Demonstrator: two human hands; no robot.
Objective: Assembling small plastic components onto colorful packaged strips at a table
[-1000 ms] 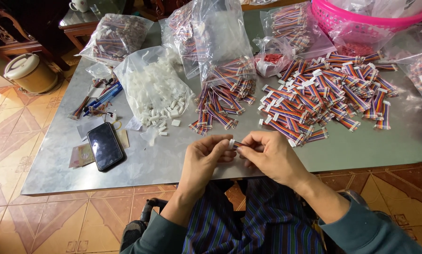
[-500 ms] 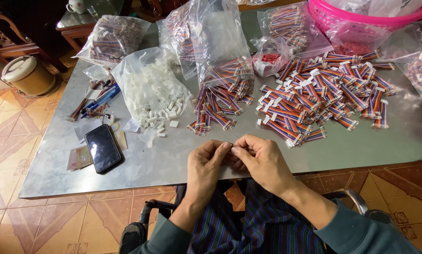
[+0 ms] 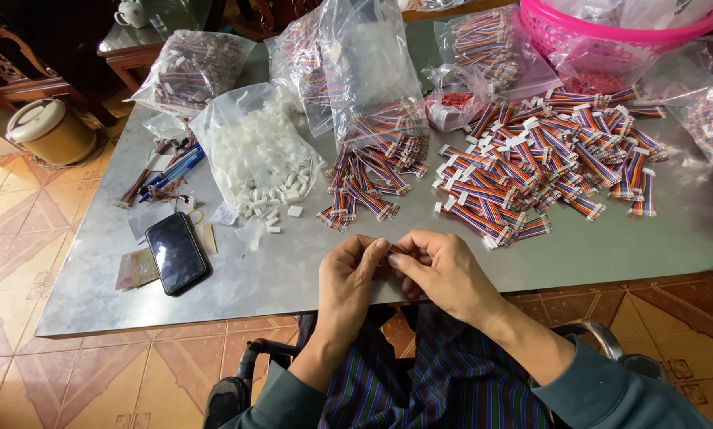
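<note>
- Pinching together at the near edge of the grey table (image 3: 293, 278): left hand (image 3: 355, 280) and right hand (image 3: 440, 270), fingertips pressed on a small piece (image 3: 390, 250) between them, nearly all hidden by the fingers, kind hard to tell.
- Lying past the hands, mid-table: loose pile of rainbow ribbon cables (image 3: 547, 163) with white ends, a smaller heap (image 3: 372, 171) spilling from a clear upright bag (image 3: 364, 71).
- Sagging left of that: open clear bag of white connectors (image 3: 249, 151), several scattered on the metal just beside its mouth.
- Sitting toward the far left corner: sealed clear bag of cables (image 3: 193, 67); toward the far edge, another clear bag (image 3: 483, 40) and a small knotted bag of red bits (image 3: 456, 99).
- Cut off at the far right corner: pink basket (image 3: 610, 32); at the right edge, a further bag, only partly seen.
- Resting near the left edge: black phone (image 3: 176, 253) face up over paper slips, pens (image 3: 166, 171) beyond it.
</note>
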